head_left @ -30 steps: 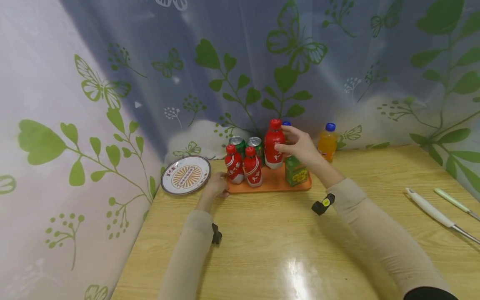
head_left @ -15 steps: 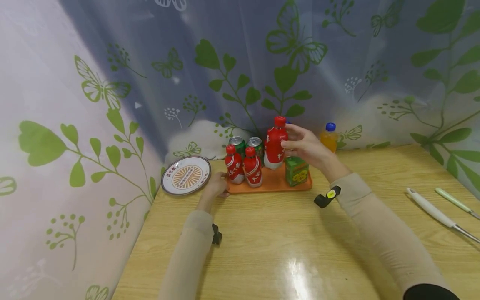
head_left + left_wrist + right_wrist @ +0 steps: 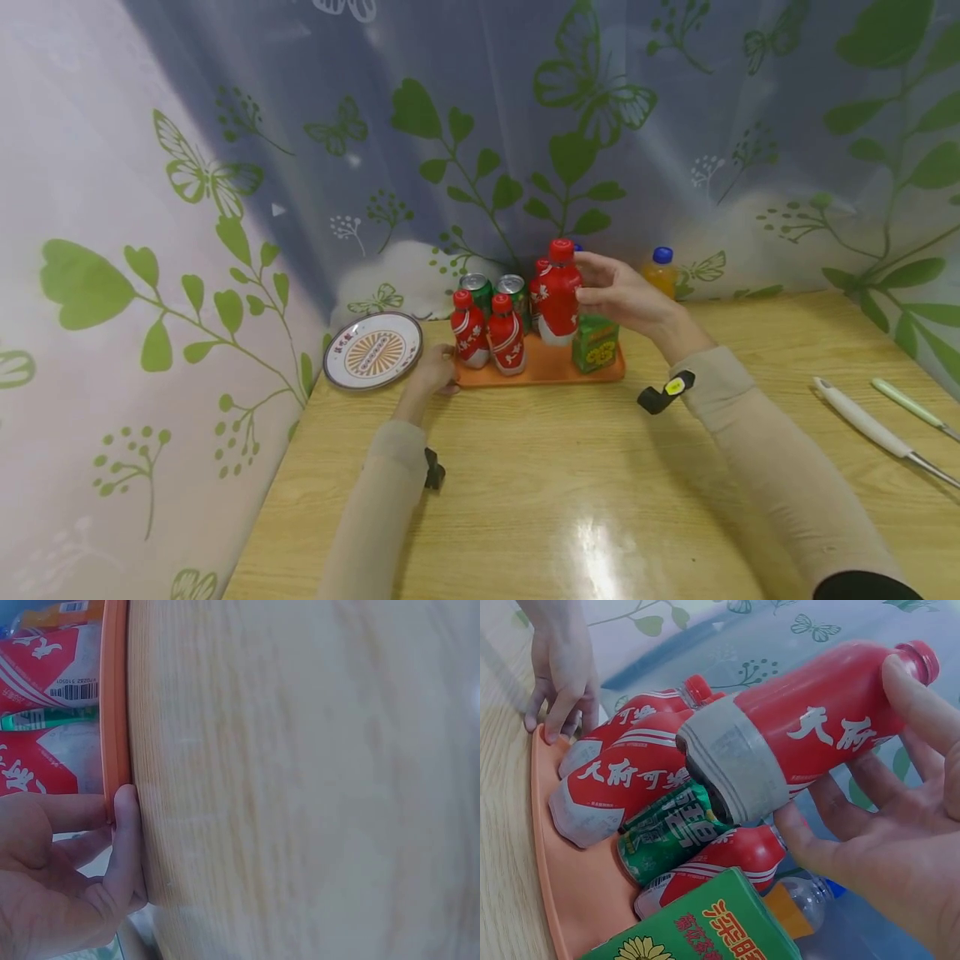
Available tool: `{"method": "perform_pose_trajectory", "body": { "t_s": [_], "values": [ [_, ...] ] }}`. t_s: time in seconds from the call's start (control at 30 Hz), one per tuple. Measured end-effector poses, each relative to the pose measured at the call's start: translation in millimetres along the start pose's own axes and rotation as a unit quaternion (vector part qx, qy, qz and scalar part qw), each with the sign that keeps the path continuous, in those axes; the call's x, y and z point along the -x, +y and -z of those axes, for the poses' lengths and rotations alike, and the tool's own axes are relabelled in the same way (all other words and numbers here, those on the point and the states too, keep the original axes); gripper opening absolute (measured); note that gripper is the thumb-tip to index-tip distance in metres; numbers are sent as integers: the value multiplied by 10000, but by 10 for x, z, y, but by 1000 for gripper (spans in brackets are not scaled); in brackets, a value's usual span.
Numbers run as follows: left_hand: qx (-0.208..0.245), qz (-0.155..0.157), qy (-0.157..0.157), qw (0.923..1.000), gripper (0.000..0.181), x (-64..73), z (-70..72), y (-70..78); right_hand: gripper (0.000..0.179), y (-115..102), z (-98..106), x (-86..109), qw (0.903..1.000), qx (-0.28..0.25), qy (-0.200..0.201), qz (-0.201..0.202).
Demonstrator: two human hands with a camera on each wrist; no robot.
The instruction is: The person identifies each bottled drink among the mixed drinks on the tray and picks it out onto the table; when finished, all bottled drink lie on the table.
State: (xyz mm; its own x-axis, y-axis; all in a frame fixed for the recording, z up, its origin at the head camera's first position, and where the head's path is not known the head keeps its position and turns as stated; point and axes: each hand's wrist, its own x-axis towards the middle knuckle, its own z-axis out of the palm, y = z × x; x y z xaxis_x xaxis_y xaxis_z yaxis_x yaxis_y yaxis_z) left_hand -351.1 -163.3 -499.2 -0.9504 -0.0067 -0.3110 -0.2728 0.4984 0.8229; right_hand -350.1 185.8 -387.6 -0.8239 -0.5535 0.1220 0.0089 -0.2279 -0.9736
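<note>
1. While our left hand [image 3: 431, 371] pinches the orange tray [image 3: 551, 378] at its near left corner, our right hand [image 3: 624, 293] grips a red bottle [image 3: 558, 304], up over the tray's right half.
2. We'd guess it's the bottle-shifting step, in or out we can't tell; next probably needs steady fingers and clearance from the green box [image 3: 597, 346] by the near right corner.
3. Setting: wood-grain table [image 3: 525, 500], leafy curtain [image 3: 480, 125] behind.

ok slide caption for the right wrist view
Right hand grips a red bottle over a loaded orange tray while the left hand holds its edge.
</note>
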Motion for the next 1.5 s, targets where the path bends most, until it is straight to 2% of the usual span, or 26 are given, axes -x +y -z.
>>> {"method": "perform_pose_trajectory", "body": {
  "t_s": [0.23, 0.43, 0.6, 0.77, 0.97, 1.23, 1.5],
  "values": [
    [28, -12, 32, 10000, 71, -8, 18, -3, 39, 5, 44, 65, 9942, -486, -649, 701],
    [-30, 7, 36, 10000, 73, -30, 50, -28, 37, -35, 87, 125, 9873, -934, -769, 1031],
    [15, 92, -14, 10000, 75, -86, 47, -60, 35, -47, 201, 203, 9854, -1047, -596, 1206],
    [27, 99, -34, 9999, 76, -60, 40, -58, 37, -53, 378, 333, 9859, -1024, -349, 1278],
    [-111, -22, 36, 9999, 73, 19, 13, -47, 37, -78, 586, 507, 9867, -970, -65, 1304],
    [-185, -147, 55, 9997, 74, 13, -13, -69, 40, -83, 882, 693, 9870, -857, 247, 1340],
    [-190, -222, 47, 9996, 72, 16, -12, -25, 41, -70, 1141, 876, 9889, -678, 595, 1180]
  ]
}}
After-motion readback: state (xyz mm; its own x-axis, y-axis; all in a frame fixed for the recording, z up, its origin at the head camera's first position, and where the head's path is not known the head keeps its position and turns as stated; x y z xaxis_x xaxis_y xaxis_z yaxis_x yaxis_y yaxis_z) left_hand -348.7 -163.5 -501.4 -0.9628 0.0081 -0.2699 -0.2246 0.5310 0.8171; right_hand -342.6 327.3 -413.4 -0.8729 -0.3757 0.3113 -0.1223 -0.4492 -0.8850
